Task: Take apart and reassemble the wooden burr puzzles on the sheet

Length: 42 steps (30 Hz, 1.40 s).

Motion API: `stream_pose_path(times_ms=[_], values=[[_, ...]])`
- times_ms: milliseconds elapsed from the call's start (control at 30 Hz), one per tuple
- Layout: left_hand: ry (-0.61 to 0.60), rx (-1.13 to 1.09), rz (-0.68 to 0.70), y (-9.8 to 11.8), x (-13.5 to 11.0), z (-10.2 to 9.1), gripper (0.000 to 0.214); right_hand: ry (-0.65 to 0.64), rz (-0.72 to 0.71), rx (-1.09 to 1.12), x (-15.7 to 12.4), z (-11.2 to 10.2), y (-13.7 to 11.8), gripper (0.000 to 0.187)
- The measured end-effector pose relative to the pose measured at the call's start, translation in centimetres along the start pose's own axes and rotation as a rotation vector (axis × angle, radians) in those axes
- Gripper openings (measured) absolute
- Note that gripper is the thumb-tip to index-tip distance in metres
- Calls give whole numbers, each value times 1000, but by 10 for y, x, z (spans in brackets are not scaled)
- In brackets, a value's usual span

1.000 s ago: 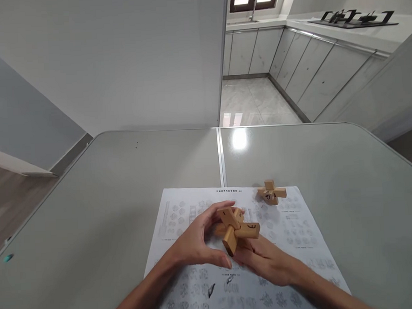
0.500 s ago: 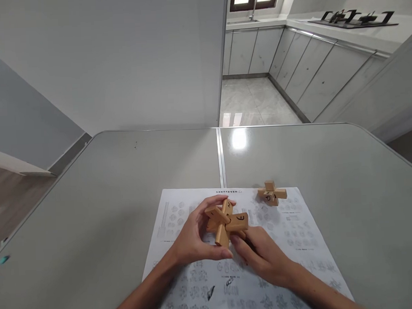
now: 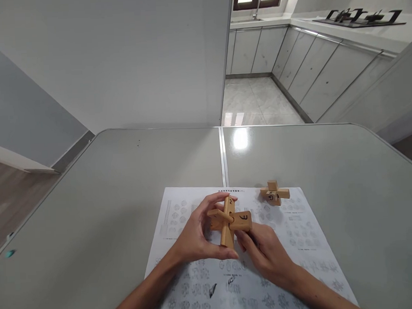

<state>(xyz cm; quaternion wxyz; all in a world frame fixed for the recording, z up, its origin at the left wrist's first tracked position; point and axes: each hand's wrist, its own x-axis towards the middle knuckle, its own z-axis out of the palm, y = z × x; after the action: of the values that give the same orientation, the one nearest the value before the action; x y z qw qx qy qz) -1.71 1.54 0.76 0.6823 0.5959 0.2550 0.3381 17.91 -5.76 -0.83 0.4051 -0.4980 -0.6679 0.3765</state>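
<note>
Between my hands, above the printed sheet, is a wooden interlocking puzzle [image 3: 228, 222] of crossed notched bars with black marks inked on them. My left hand [image 3: 204, 234] grips it from the left, thumb at the near end of one bar and fingers at its far end. Below the right-hand bar, my right hand [image 3: 265, 250] has its fingers curled in against the puzzle's underside; the fingertips are partly hidden. A second, smaller wooden cross-shaped puzzle [image 3: 274, 193] rests on the sheet's far right part.
The printed paper sheet [image 3: 296, 264], covered in small diagrams, lies on the grey table [image 3: 93, 223]. A metal seam [image 3: 223, 156] runs across the tabletop. A small teal object [image 3: 10, 253] is at the left edge. Beyond are a wall and kitchen cabinets [image 3: 256, 50].
The held puzzle has turned slightly, and its lower right piece is now more hidden. My right fingers have shifted a little beneath it. The whole view has moved slightly.
</note>
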Motion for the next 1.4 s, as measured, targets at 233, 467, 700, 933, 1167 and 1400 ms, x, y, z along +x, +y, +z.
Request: stream_pose_path(times_ms=[233, 467, 700, 933, 1167, 1400], values=[[-1, 40, -6, 0, 0, 0, 109, 26, 13, 25, -1, 1, 0, 34], [11, 55, 14, -3, -1, -1, 107, 16, 24, 35, 2, 1, -2, 36], [102, 164, 44, 4, -2, 3, 97, 31, 143, 165, 4, -2, 0, 20], [88, 409, 124, 8, -2, 6, 92, 144, 158, 340, 2, -9, -1, 40], [29, 470, 207, 4, -1, 8, 94, 44, 234, 437, 2, -11, 4, 47], [68, 527, 201, 9, 0, 6, 88, 102, 272, 495, 4, -13, 4, 47]])
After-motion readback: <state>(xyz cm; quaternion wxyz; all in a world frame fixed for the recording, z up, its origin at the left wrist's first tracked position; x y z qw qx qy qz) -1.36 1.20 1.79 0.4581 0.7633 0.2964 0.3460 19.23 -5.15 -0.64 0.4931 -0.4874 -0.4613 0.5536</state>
